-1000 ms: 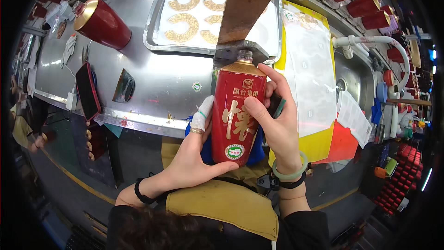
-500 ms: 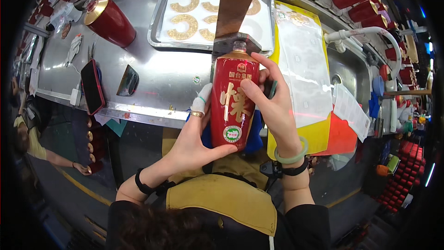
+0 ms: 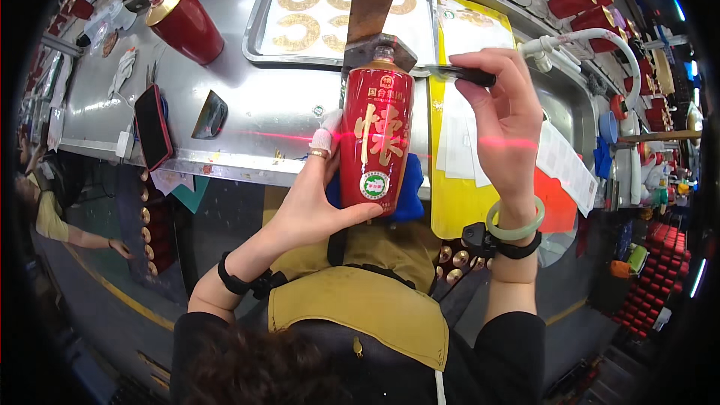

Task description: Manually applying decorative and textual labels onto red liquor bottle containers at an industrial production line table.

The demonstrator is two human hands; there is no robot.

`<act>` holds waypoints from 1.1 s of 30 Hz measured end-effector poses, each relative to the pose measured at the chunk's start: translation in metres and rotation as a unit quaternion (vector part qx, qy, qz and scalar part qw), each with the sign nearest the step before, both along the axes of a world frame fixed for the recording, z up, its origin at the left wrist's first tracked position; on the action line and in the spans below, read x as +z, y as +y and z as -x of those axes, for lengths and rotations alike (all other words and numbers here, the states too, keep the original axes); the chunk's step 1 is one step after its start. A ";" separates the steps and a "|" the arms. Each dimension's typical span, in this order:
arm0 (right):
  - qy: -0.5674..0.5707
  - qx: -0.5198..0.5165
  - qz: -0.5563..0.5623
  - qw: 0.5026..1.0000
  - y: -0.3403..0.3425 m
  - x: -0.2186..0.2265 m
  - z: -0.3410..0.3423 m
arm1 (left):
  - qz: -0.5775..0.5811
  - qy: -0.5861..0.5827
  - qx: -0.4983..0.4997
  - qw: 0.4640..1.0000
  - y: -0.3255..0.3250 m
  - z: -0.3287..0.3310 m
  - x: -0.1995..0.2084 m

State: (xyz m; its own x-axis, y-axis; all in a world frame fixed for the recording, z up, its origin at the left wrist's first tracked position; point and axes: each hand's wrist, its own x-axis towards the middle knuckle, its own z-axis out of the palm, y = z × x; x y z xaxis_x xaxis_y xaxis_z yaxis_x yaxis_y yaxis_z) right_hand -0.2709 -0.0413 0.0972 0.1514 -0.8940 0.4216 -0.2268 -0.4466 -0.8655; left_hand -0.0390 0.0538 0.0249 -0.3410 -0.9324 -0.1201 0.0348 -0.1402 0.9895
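Note:
A red bottle [image 3: 373,139] with a gold shoulder, large gold writing and a round green-and-white sticker leans upright in front of me. Its clear neck meets a grey metal bracket [image 3: 397,49] under a brown post. My left hand [image 3: 311,195] is closed around the bottle's left side and lower edge, thumb across the front near the base. White tape covers a fingertip. To the right of the bottle, my right hand [image 3: 510,116] pinches a slim dark tool [image 3: 474,75], like tweezers, its thin pale tip toward the bottle's shoulder. A red laser line crosses hand and bottle.
Behind the post, a metal tray [image 3: 262,56] holds C-shaped gold labels on white paper. White sheets [image 3: 457,135] lie on a yellow folder [image 3: 450,214]. Left on the metal bench are another red bottle [image 3: 187,30], a phone [image 3: 152,127] and a dark curved piece [image 3: 210,115]. A sink [image 3: 570,90] stands right.
My right hand has left the bottle and moved right and up, with the dark tool now pointing left. The bottle has risen slightly in view, still in my left hand.

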 end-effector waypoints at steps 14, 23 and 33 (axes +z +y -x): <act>0.319 0.032 0.392 0.862 -0.054 0.002 -0.024 | 0.009 -0.002 -0.005 1.000 -0.003 -0.003 -0.001; 0.093 -0.034 0.024 0.995 0.034 -0.045 -0.027 | 0.085 0.020 0.077 0.993 -0.016 -0.006 -0.015; 0.010 -0.128 -0.097 0.987 0.041 -0.077 -0.014 | 0.187 -0.031 0.034 0.981 -0.017 0.003 -0.015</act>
